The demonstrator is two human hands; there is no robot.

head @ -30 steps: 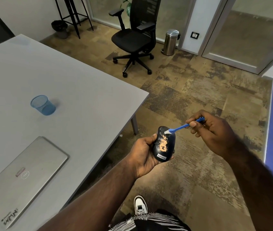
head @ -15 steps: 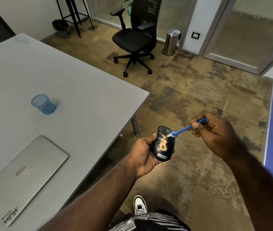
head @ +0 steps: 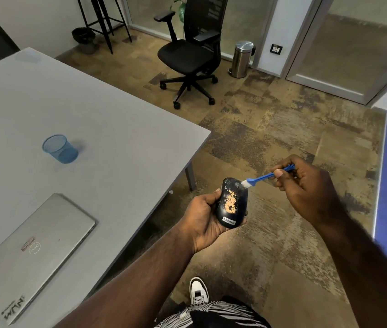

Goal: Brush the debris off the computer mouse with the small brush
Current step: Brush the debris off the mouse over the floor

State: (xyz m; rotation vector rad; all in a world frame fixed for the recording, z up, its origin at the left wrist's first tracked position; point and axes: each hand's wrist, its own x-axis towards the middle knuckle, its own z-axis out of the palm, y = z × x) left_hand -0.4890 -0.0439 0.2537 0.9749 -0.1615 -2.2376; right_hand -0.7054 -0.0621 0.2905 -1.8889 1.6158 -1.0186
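Out past the desk's (head: 116,119) near corner, over open carpet (head: 282,143), my left hand (head: 202,221) curls around the black computer mouse (head: 232,204), its orange debris (head: 231,201) facing up, while my right hand (head: 306,188) pinches the blue handle of the small brush (head: 262,177), the white bristles touching the mouse's far end by the wheel. Compared with half a second ago the bristles sit a little farther up the mouse, and the debris patch looks unchanged. To my left the desk carries a closed laptop (head: 34,252) and a blue mesh cup (head: 60,149), well apart from my hands, with an office chair (head: 192,53) and a steel bin (head: 242,59) far across the floor.
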